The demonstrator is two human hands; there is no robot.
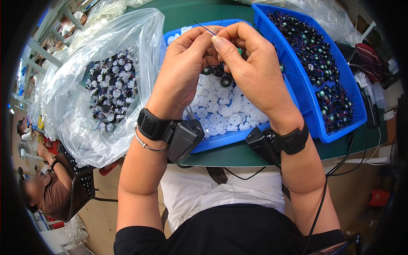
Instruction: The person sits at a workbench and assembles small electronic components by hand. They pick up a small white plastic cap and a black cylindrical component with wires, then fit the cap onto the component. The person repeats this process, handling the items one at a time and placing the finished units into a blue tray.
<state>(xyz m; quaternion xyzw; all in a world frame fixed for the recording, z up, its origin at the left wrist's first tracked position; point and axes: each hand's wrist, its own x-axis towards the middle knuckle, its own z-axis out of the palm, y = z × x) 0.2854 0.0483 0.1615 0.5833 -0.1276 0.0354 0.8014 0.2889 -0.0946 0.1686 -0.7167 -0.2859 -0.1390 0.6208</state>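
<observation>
My left hand [180,70] and my right hand [257,63] meet over a blue tray [199,146], fingertips pinched together. A thin dark wire [203,26] juts out up and left from between their thumbs and fingers. A bit of green shows among my right hand's curled fingers; most of what it belongs to is hidden. Below the fingers, several small black round parts [226,81] lie on a heap of translucent white plastic wheels [221,108]. Tweezer-like metal prongs [190,112] show beside my left wrist.
At left, a clear plastic bag [146,55] holds many black-and-white assembled parts [112,87]. A second blue tray [314,108] at right holds black parts with green discs and thin wires [333,104]. Cables [349,148] hang over the green table [225,159]. Another person [55,182] sits at far left.
</observation>
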